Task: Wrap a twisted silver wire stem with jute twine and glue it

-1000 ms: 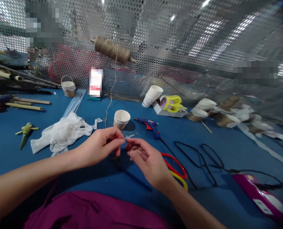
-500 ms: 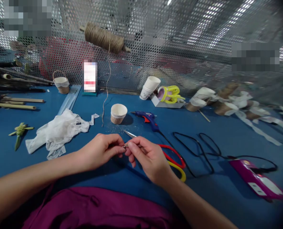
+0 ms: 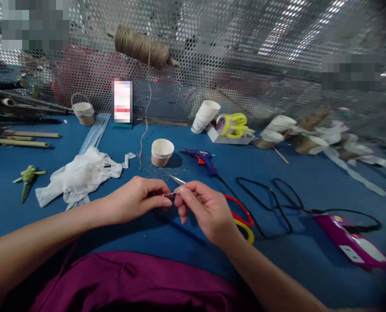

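"Left hand (image 3: 137, 197) and right hand (image 3: 209, 212) meet near the middle of the frame, each with thumb and forefinger pinched on the same thin thing. What lies around them?"

"Broadest first: a blue tabletop (image 3: 293, 260) across the frame. White cloth (image 3: 85, 173) lies crumpled at center left, apart from the fingers."

"And on the right?"

"A black cord (image 3: 318, 211) sprawls in loops at center right. I'd judge that a sideways sweep of the right forearm could snag it."

"Those scissors (image 3: 179, 180) worry me more."

"Fair. They lie partly hidden by the right hand, blade pointing to the upper left, handles poking out on its far side. A careless drop of the wrist could shove them or nick a finger."

"Glue gun (image 3: 206, 159)?"

"Just above the right hand, nozzle toward the cup (image 3: 161, 159). If it's hot, reaching across could burn; a knock could tip the cup."

"Smallest last, then."

"That's the strand (image 3: 170, 194), dead center, short and twisted-looking, stretched between the fingertips. I can't tell whether it's wire or cord. With so little to grip, it could slip or untwist if either pinch loosens."
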Tool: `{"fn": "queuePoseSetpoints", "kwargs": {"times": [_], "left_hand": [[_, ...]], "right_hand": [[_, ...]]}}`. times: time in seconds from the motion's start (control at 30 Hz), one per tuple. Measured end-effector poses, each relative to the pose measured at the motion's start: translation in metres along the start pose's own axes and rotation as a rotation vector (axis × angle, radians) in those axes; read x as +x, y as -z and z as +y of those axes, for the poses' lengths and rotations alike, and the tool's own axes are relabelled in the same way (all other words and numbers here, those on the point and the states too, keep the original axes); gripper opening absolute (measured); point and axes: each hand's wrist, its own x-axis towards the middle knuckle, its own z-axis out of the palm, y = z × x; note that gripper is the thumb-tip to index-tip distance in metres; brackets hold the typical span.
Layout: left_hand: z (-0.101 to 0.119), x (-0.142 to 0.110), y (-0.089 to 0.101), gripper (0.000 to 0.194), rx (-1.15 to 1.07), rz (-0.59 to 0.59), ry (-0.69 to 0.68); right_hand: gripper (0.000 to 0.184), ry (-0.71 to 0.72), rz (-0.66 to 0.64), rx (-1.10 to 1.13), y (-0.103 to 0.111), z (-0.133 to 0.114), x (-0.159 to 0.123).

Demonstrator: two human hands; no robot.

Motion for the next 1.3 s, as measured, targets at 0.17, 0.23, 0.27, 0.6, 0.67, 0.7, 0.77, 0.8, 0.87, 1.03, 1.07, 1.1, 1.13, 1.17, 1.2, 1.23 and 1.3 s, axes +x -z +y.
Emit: {"fn": "queuePoseSetpoints", "kwargs": {"times": [0.17,0.23,0.27,0.6,0.67,0.7,0.77,0.8,0.87,1.03,1.07,1.1,1.13,1.17,1.2,1.23,1.3], "left_hand": [[0.004,-0.002,0.005,0.021,0.063,0.004,-0.005],[0.003,-0.003,0.003,0.022,0.043,0.004,-0.014],[0.003,-0.003,0.002,0.023,0.027,-0.003,-0.012],[0.003,-0.004,-0.006,0.025,-0.126,0.009,0.057],[0.003,-0.004,-0.007,0.024,-0.138,0.026,0.071],[0.004,-0.004,-0.008,0.023,-0.146,0.030,0.080],[0.004,-0.004,-0.007,0.021,-0.178,0.015,0.111],[0.005,-0.004,-0.007,0.022,-0.208,-0.006,0.132],[0.005,-0.003,-0.006,0.024,-0.292,-0.053,0.174],[0.002,-0.001,-0.008,0.020,-0.472,-0.071,0.250],[0.002,-0.001,-0.008,0.019,-0.480,-0.064,0.255],[0.002,0.000,-0.009,0.019,-0.478,-0.057,0.256],[0.002,0.000,-0.009,0.018,-0.469,-0.054,0.253],[0.002,-0.001,-0.009,0.018,-0.460,-0.054,0.252],[0.002,-0.001,-0.010,0.018,-0.451,-0.056,0.254],[0.002,-0.001,-0.010,0.018,-0.444,-0.059,0.257],[0.002,-0.001,-0.010,0.018,-0.439,-0.071,0.256]], "right_hand": [[0.012,0.049,0.062,0.161,0.005,0.008,0.007],[0.010,0.057,0.038,0.192,0.004,0.010,0.008],[0.008,0.065,0.027,0.187,0.002,0.010,0.009],[0.005,0.130,0.020,0.099,-0.003,0.004,0.009],[0.005,0.134,0.021,0.102,-0.003,0.007,0.010],[0.005,0.133,0.022,0.102,-0.002,0.008,0.010],[0.005,0.125,0.024,0.105,-0.002,0.010,0.011],[0.005,0.117,0.028,0.113,-0.002,0.011,0.011],[0.006,0.090,0.039,0.148,-0.002,0.011,0.011],[0.008,-0.017,0.048,0.202,-0.003,0.012,0.013],[0.008,-0.027,0.048,0.205,-0.004,0.012,0.013],[0.007,-0.027,0.050,0.211,-0.004,0.013,0.013],[0.006,-0.020,0.049,0.218,-0.004,0.013,0.014],[0.005,-0.007,0.046,0.224,-0.004,0.014,0.014],[0.005,0.008,0.042,0.224,-0.004,0.015,0.014],[0.004,0.021,0.038,0.218,-0.003,0.015,0.014],[0.003,0.038,0.029,0.202,-0.003,0.017,0.014]]}}
